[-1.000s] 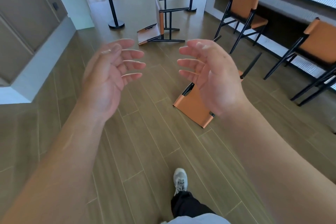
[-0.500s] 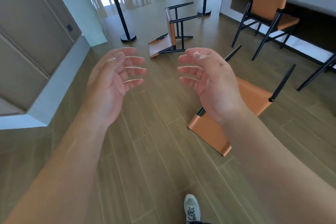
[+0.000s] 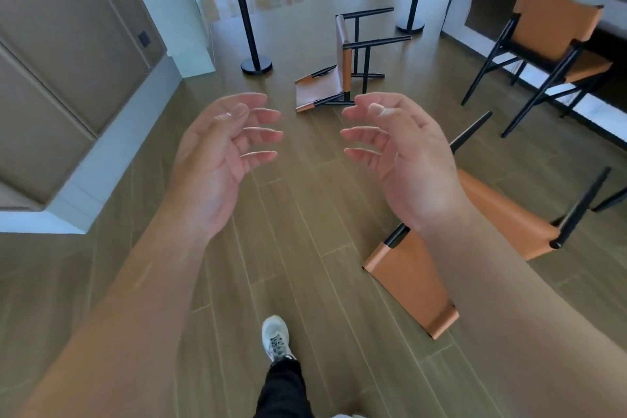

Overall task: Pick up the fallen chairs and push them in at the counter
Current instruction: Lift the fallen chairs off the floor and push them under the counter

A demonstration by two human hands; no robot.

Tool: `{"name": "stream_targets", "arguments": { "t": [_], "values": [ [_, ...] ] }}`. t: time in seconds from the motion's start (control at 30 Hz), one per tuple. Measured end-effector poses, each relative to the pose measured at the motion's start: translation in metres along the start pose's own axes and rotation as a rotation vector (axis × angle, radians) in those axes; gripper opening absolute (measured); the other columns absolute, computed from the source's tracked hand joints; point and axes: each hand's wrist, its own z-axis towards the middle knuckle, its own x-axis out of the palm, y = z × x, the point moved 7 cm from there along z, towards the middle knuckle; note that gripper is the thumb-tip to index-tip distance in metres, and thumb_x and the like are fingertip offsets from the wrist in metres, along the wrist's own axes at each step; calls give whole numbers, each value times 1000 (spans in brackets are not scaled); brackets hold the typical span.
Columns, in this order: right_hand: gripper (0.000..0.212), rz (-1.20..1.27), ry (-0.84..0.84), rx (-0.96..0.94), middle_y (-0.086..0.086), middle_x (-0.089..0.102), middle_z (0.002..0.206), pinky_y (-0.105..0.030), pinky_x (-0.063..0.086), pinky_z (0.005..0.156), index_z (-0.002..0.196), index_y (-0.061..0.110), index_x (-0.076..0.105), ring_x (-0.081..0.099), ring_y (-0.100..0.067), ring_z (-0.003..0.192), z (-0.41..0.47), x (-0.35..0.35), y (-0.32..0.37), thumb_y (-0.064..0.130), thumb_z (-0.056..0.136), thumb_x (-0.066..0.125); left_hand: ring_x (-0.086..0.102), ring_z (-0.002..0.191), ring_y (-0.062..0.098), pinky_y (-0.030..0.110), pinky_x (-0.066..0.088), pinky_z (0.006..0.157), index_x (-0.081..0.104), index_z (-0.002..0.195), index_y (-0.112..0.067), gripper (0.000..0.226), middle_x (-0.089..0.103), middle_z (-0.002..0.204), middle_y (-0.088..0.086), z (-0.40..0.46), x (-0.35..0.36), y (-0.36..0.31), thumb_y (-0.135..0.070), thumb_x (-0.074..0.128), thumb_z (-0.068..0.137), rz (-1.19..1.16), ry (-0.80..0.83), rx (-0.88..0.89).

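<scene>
Two tan-leather chairs (image 3: 412,285) (image 3: 325,85) toppled (black frames).

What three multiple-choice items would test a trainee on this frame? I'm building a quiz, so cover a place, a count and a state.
1. Where does the nearer fallen chair lie?
A. under the right forearm
B. beside the left wall
C. on the counter

2. How many chairs lie tipped over on the floor?
A. one
B. two
C. four

3. What do the hands hold?
A. a chair leg
B. a stanchion post
C. nothing

Key:
1 A, its orange back shows just below the right hand.
2 B, the nearer one and the farther fallen chair by the stanchion; the chair at the counter stands upright.
3 C, the left hand and the right are raised with loose fingers, touching nothing.
</scene>
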Motion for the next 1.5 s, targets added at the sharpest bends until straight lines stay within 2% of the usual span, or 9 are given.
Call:
{"name": "stream_targets", "arguments": {
  "t": [0.23,0.4,0.63,0.93,1.1,1.23,1.5],
  "values": [
    [23,-61,-3,13,-6,70,103,-40,52,81,110,7,64,65,-22,91,119,73,-39,19,92,55,66,93,22,31,54,75,65,109,-17,26,71,102,3,114,-90,17,-30,50,92,-27,12,5],
    [21,-63,12,10,-4,70,100,-36,53,78,100,14,67,65,-21,88,206,139,-50,24,83,58,66,91,21,30,54,74,64,110,-17,26,71,102,2,204,-155,7,-28,48,93,-51,33,18],
    [19,-67,19,-3,-4,70,98,-37,52,78,98,15,68,65,-21,88,299,181,-66,23,83,59,66,90,21,31,54,73,63,112,-13,28,71,103,3,291,-204,10,-27,49,93,-61,51,7],
    [19,-33,6,4,-5,71,101,-37,52,79,98,18,69,66,-22,91,426,173,-100,24,84,59,66,91,20,31,54,73,63,112,-15,27,71,104,3,409,-222,47,-27,49,93,-23,51,-29],
    [18,56,13,4,-6,72,99,-35,51,75,97,17,69,66,-23,88,523,158,-117,22,84,58,66,90,20,30,54,73,66,109,-17,31,70,104,4,499,-218,66,-35,59,86,8,50,-20],
    [18,106,37,13,-5,71,98,-35,50,75,96,17,69,65,-21,86,604,146,-112,21,83,57,66,91,20,31,54,74,65,111,-16,35,70,105,5,578,-209,77,-37,60,83,37,38,-45],
    [21,112,85,2,-5,71,96,-36,50,76,99,14,69,64,-23,85,728,128,-93,21,83,57,66,90,21,31,54,74,69,105,-20,27,71,102,4,698,-192,81,-35,61,84,58,28,-7]
  ]
}}
